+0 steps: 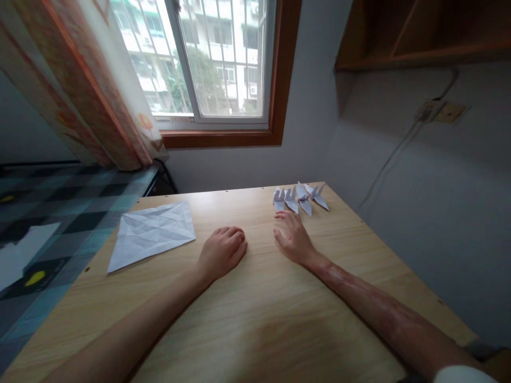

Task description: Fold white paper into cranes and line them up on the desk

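The person's right hand (294, 238) lies at the near side of a row of folded paper birds (304, 205), with thumb and fingers well parted and nothing seen between them; whether a fingertip touches the nearest bird, one cannot tell. The left hand (224, 249) rests palm down near the middle of the table (255, 303), fingers loosely curled; its palm is hidden, so whether anything lies under it cannot be told.

With the fingers this close, careful handling would mean keeping the right hand low and slow, and taking any bird lightly by its body, not its thin wings. The birds crowd together, so a brush against one could shift its neighbours. The left hand is best kept relaxed and clear.

The birds stand near the table's far right corner. Their row runs roughly along the far edge, with thin points upward and several wings slanting toward the near edge. A creased paper sheet (154, 231) lies flat by the left edge, its long axis slanting from a sharp near-left corner toward the far edge.
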`<state>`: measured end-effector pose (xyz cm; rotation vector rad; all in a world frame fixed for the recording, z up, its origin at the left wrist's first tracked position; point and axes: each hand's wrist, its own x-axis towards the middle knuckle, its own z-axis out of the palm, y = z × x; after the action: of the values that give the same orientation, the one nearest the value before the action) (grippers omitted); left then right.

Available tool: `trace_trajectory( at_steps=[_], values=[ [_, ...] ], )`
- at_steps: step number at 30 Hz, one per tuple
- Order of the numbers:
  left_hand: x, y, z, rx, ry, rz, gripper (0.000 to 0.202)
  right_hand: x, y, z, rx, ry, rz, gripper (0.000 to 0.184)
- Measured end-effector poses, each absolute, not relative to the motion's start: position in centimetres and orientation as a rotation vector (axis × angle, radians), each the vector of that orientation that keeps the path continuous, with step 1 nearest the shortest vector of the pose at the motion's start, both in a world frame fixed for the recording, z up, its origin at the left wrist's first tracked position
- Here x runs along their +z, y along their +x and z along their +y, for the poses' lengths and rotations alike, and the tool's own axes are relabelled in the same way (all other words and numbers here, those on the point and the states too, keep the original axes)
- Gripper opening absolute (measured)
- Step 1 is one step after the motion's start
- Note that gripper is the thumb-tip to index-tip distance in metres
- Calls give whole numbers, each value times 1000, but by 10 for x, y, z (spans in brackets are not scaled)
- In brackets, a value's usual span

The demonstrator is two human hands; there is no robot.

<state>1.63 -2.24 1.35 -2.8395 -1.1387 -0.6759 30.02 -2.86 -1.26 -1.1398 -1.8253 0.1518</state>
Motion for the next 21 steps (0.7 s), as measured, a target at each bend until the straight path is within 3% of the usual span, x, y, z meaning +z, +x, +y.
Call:
trace_trajectory(
  at_steps=[10, 18, 21],
  values=[
    [14, -14, -32, -694, -2687, -1319, 28, -13, 309, -41, 283, -1005, -2085, 31],
    [19, -118, -22, -534, -2407, -1657, 85, -11, 306, -43, 280, -984, -2148, 33],
    [12, -148, -23, -388, -2383, -1834, 92, -11, 306, -43, 275, -998, -2143, 35]
  ],
)
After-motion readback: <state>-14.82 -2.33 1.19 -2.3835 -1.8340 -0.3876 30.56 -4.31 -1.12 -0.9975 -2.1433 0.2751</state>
